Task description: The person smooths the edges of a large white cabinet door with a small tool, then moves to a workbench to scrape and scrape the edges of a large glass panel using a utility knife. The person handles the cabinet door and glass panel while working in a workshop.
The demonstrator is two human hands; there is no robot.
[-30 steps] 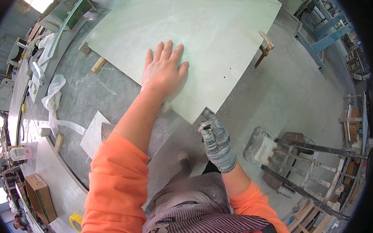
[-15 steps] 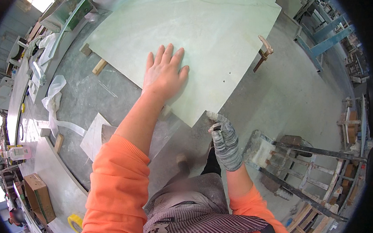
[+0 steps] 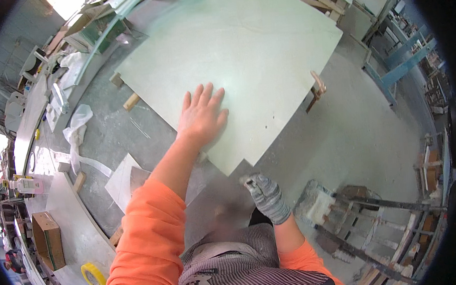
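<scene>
A large pale, polished slab [image 3: 243,52] lies before me, with a small notch cut at its near corner and two small holes by its right edge. Bare and spread flat, my left hand [image 3: 203,117] rests on the slab's near left part. My right hand [image 3: 268,198], in a grey knitted glove, is just off the notched corner. Its fingers are closed together. Whatever is in them, if anything, is too small to make out.
Wooden blocks [image 3: 131,102] stick out under the slab's left edge. A clamp-like piece [image 3: 316,89] is at its right edge. Left lie a pale offcut [image 3: 121,183], yellow tape roll [image 3: 93,277] and cardboard box [image 3: 47,241]. A metal-framed cart [image 3: 367,207] stands at right.
My right hand has moved left and nearer to me, from the slab's right edge to just below the notched corner. My left hand stays flat on the slab. The view has shifted slightly.
</scene>
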